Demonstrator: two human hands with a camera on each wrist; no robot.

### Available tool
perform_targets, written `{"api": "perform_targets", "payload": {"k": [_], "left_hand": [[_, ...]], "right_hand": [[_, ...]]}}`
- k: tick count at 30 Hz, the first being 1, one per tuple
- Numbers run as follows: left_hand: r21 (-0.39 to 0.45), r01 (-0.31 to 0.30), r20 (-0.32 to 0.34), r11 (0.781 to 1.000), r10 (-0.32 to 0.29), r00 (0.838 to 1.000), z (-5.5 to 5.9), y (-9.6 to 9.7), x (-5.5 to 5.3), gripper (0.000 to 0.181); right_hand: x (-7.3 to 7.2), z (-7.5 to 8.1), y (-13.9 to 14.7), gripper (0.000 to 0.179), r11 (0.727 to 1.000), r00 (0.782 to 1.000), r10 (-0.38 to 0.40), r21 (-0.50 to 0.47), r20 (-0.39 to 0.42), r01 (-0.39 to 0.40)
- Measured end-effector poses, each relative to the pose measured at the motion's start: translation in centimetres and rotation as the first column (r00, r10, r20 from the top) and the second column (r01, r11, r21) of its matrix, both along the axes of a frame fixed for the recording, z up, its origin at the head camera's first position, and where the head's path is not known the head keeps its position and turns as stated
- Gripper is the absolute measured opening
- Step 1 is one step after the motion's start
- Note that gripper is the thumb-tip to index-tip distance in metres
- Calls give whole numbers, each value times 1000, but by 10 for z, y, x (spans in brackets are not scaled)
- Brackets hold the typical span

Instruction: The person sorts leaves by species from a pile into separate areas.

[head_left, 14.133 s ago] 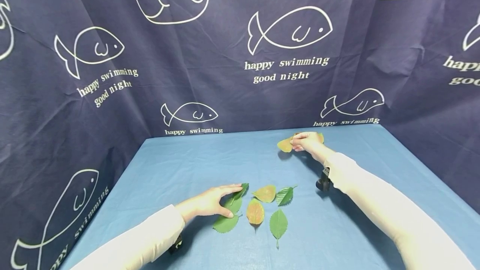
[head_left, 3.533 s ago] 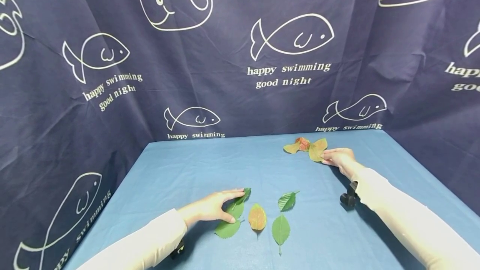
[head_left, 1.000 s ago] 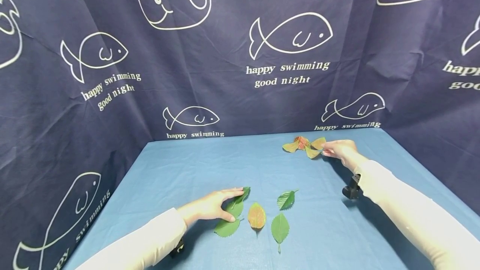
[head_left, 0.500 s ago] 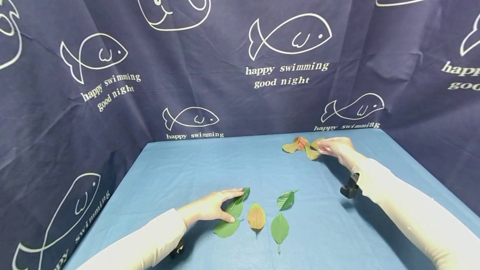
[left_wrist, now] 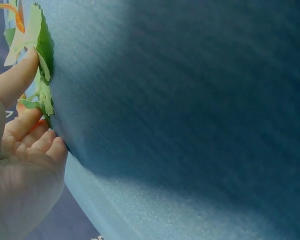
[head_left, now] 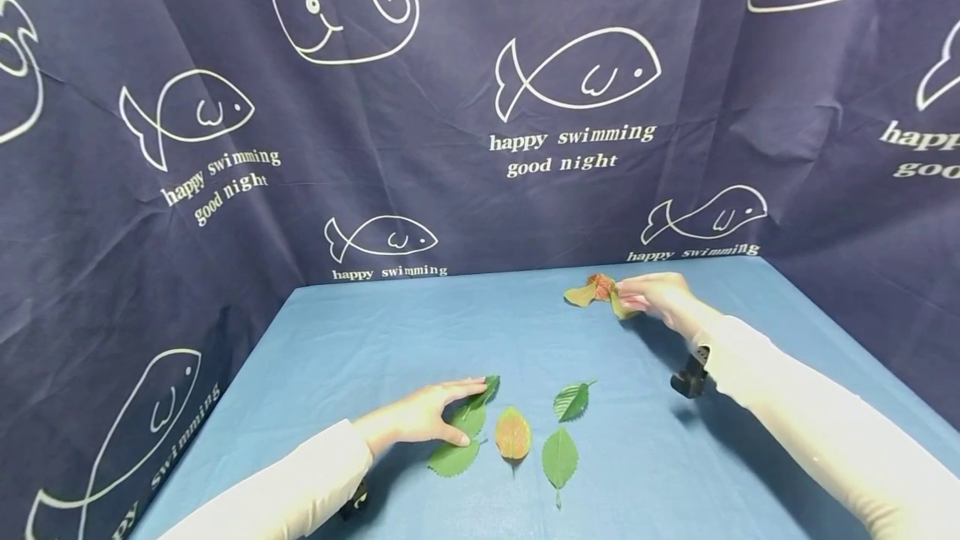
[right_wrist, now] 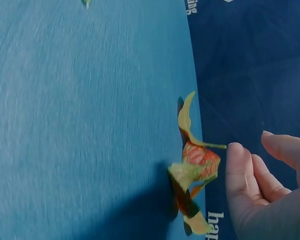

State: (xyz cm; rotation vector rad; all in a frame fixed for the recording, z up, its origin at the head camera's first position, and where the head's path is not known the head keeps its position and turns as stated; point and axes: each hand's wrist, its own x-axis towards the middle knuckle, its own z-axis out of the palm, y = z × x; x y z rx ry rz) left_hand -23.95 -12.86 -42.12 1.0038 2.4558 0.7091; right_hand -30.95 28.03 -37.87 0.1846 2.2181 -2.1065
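My left hand [head_left: 420, 415] rests fingertips on overlapping green leaves: the thumb lies at the lower leaf [head_left: 453, 458], the fingers at the upper leaf [head_left: 491, 387], and a middle leaf [head_left: 468, 420] shows between. Far right, my right hand [head_left: 660, 294] hovers close over a cluster with a red leaf [head_left: 602, 286] at its centre, a yellow leaf [head_left: 580, 296] to its left and another yellow leaf [head_left: 621, 307] in front. The right wrist view shows thumb and fingers apart with nothing between them, beside the red leaf [right_wrist: 202, 157]; a further yellow leaf [right_wrist: 196, 224] is hidden in the head view.
To the right of my left hand lie an orange-green leaf [head_left: 513, 433], a small ribbed green leaf [head_left: 572, 402] and a longer green leaf [head_left: 559, 458]. A blue cloth [head_left: 390, 340] covers the table, with a dark fish-print curtain [head_left: 465, 182] behind.
An orange-yellow leaf left the near group for the far cluster. Over the last second my right hand let go of a yellow leaf there and moved left. The left hand stays put.
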Motion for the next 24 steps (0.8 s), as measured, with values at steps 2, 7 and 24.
{"api": "perform_targets", "payload": {"k": [2, 7, 24], "left_hand": [[5, 0, 3, 1000, 0, 1000, 0, 0, 0, 76], [10, 8, 1, 1000, -8, 1000, -4, -2, -2, 77], [15, 13, 3, 1000, -13, 1000, -4, -3, -2, 77]], "right_hand": [[0, 1, -4, 51, 1000, 1000, 21, -3, 4, -21], [0, -1, -14, 49, 995, 995, 101, -3, 10, -101], [6, 3, -49, 48, 977, 978, 207, -59, 38, -205]]}}
